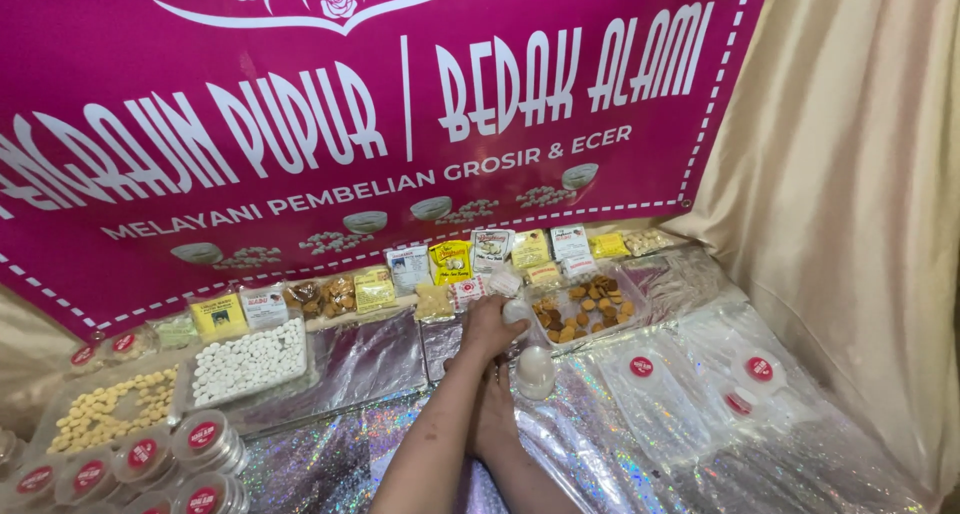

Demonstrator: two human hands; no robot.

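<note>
My left hand [490,326] reaches forward to the row of small packets, its fingers closed around a small white round container [516,312] beside the tray of brown discs [585,307]. My right hand [495,414] lies low on the glittery sheet, partly hidden under my left forearm. A white domed jar [535,371] stands just to the right of it. I cannot see whether the right hand's fingers touch the jar.
A magenta banner [330,114] backs the display, with a beige curtain [860,194] to its right. Trays of white pellets [250,362] and yellowish pellets [105,409] sit at the left. Red-labelled round tubs [200,437] crowd the near left. Clear bagged tubs [700,379] lie at the right.
</note>
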